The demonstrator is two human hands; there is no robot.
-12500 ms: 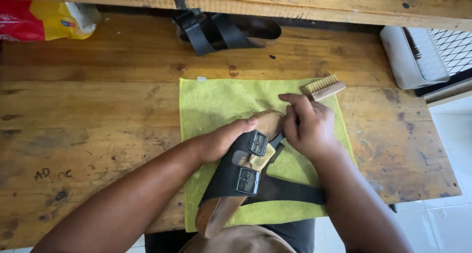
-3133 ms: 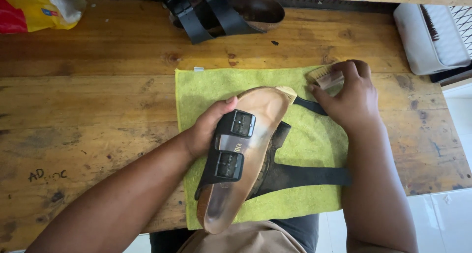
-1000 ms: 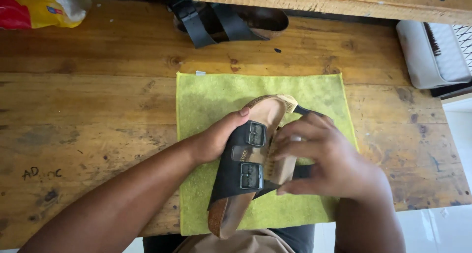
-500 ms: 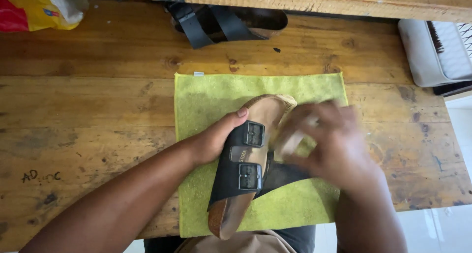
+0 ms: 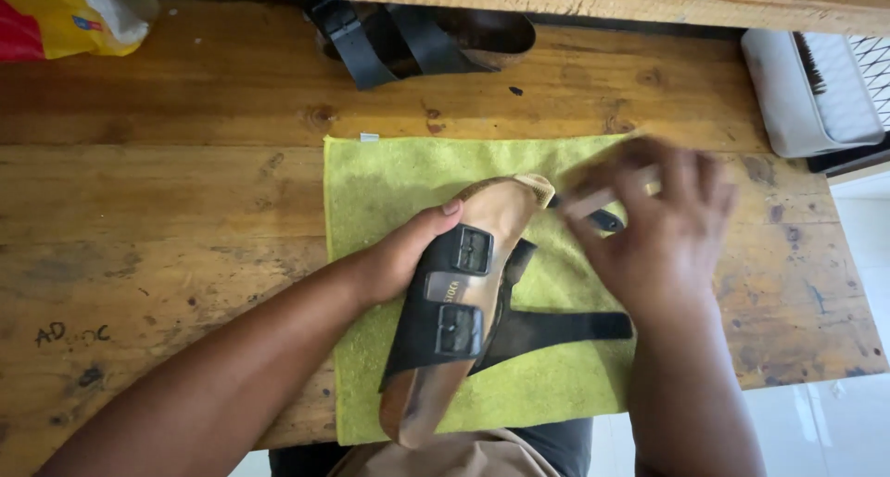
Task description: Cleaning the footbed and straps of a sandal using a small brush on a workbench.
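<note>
Your left hand (image 5: pixel 403 259) is clamped on the near sandal (image 5: pixel 459 301), fingers wrapped over its buckled black strap side, thumb tip up by the toe. That sandal lies tilted on edge on the green cloth (image 5: pixel 389 180), long axis running from heel, nearest you at the table edge, up and to the right to the toe. Its loosened straps (image 5: pixel 556 327) trail flat across the cloth to the right.

Your right hand (image 5: pixel 663 227) is blurred, just right of the toe end, its fingers closed round a small pale wooden brush (image 5: pixel 607 191). The footbed lies to the left of that hand and below it, so the right hand is the nearer one to the toe, the left to the middle.

Farther off on the wooden table (image 5: pixel 167 190) the second sandal (image 5: pixel 417 37) lies by the raised back board, a red and yellow bag (image 5: pixel 56 18) at far left, a white tray (image 5: pixel 797 92) at far right.
</note>
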